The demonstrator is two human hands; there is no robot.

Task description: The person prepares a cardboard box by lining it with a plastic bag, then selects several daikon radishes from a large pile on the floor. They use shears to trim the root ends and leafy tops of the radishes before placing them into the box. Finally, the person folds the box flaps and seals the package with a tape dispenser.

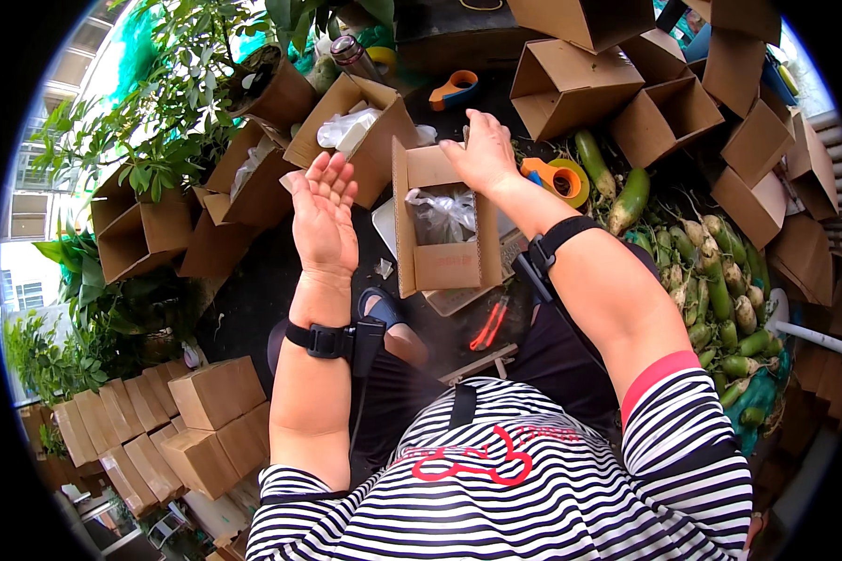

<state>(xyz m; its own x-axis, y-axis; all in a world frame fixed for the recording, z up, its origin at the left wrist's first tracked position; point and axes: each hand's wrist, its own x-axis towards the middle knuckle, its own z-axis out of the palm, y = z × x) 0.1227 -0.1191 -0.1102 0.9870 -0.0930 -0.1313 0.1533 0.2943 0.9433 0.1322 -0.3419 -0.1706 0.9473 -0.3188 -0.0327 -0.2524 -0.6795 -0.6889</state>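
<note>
An open cardboard box (438, 277) stands before me with its flaps raised. Inside lies a gathered clear plastic bag (443, 214); its contents are hard to make out. Under the box shows a pale flat platform (452, 301), perhaps a scale. My right hand (488, 151) is over the box's far right corner, thumb and fingers apart; whether it touches the flap is unclear. To the left of the box, my left hand (326, 210) is raised palm up and holds nothing. Just beyond it is another open box (386, 123) with white plastic in it.
An orange tape dispenser (453, 90) lies beyond the box, and a yellow tape roll in an orange holder (565, 181) beside my right forearm. A red utility knife (490, 325) lies near my feet. Green radishes (719, 280) are heaped right; closed cartons (217, 393) are stacked left.
</note>
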